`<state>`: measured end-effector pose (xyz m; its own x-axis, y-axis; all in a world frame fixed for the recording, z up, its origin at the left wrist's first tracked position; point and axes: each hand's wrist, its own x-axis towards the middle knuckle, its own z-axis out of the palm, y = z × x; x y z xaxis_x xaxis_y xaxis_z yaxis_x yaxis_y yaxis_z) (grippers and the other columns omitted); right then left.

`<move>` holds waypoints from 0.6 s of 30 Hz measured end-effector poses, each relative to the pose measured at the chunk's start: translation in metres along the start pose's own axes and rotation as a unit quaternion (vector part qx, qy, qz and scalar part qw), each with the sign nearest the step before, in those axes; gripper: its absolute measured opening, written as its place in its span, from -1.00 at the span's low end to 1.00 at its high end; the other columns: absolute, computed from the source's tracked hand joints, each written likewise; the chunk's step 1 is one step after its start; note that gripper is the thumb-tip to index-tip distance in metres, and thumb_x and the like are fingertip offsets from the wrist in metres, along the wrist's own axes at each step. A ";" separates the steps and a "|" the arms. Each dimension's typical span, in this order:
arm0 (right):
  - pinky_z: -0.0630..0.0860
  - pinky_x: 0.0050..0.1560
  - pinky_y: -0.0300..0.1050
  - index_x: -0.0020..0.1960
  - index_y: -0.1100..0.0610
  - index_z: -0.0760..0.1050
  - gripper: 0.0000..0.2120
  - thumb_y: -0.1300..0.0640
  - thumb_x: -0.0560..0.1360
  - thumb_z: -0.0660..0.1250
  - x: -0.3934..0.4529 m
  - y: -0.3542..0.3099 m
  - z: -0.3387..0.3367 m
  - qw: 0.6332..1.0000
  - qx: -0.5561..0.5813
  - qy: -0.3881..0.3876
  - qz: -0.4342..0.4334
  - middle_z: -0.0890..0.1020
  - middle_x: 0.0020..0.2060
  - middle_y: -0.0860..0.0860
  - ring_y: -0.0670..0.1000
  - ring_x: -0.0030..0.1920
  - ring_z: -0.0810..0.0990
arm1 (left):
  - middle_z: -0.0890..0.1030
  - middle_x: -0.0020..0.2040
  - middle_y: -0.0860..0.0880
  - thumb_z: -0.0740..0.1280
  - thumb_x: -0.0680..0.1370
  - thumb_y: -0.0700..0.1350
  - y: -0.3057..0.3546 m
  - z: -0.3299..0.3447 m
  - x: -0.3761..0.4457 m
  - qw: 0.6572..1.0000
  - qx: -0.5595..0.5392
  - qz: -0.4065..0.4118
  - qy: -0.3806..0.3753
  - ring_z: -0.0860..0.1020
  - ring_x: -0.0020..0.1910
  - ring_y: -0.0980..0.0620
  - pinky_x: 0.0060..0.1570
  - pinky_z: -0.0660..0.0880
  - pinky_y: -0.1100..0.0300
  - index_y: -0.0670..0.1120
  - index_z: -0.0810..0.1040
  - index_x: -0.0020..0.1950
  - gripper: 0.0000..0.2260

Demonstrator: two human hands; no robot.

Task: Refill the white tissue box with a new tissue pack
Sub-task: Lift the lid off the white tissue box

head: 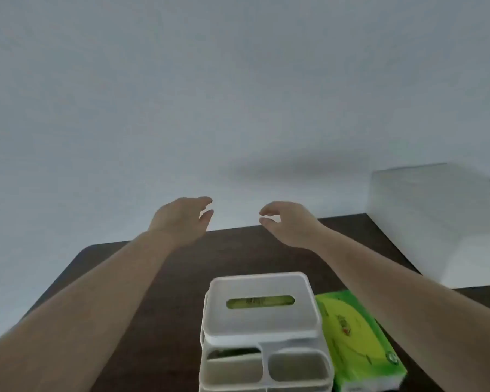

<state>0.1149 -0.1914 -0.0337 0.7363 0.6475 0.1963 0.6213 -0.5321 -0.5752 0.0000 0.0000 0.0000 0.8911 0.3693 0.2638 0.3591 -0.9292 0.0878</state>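
Both hands [181,219] [289,224] empty | tissue box [262,315], green pack [357,340] nearer camera

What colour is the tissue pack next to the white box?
Bright green with yellow-green patches, the tissue pack shows best in the head view.

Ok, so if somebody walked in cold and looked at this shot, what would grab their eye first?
Probably the two bare arms stretched forward over the dark table, with the left hand and right hand both empty, fingers loosely curled, near the far edge. Next, the bright green tissue pack lying just right of the white tissue box at the near edge, lid on, green showing through its slot.
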 end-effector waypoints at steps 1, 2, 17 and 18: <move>0.45 0.26 -0.05 0.24 0.07 0.54 -0.69 0.00 0.55 0.24 -0.006 0.007 0.010 1.000 -0.004 0.004 -0.004 0.62 0.19 0.00 0.03 0.22 0.55 | 0.59 0.27 0.07 0.11 0.62 0.06 -0.003 0.012 -0.007 1.000 0.000 -0.012 -0.005 0.53 0.26 -0.02 0.20 0.47 0.05 0.07 0.42 0.41 -0.63; 0.46 0.22 -0.09 0.20 0.08 0.57 -0.71 0.02 0.54 0.25 -0.014 0.010 0.017 1.000 -0.007 0.015 -0.009 0.65 0.15 0.02 0.04 0.18 0.57 | 0.60 0.25 0.09 0.12 0.62 0.07 -0.005 0.022 -0.015 1.000 -0.007 -0.021 0.005 0.54 0.25 -0.01 0.19 0.47 0.06 0.07 0.44 0.40 -0.63; 0.42 -0.02 -0.07 0.26 0.16 0.46 -0.65 0.12 0.50 0.22 -0.170 0.010 0.049 0.987 -0.032 0.116 0.109 0.59 0.14 0.07 0.10 0.13 0.54 | 0.45 -0.40 -0.02 0.22 0.53 0.04 0.013 0.061 -0.159 0.969 -0.190 -0.148 -0.052 0.43 -0.44 -0.01 -0.40 0.33 0.22 -0.11 0.44 -0.24 -0.74; 0.42 -0.05 -0.07 0.22 0.17 0.47 -0.68 0.13 0.49 0.22 -0.171 0.008 0.050 0.986 -0.042 0.117 0.115 0.59 0.09 0.07 0.11 0.10 0.54 | 0.46 -0.41 -0.03 0.22 0.53 0.03 0.014 0.060 -0.160 0.967 -0.193 -0.152 -0.060 0.43 -0.45 -0.02 -0.40 0.33 0.22 -0.13 0.46 -0.23 -0.74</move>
<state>-0.0194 -0.2793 -0.1113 0.8955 0.3666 0.2524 0.4441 -0.6996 -0.5598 -0.1209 -0.0711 -0.0990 0.7947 0.6042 0.0587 0.4994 -0.7057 0.5026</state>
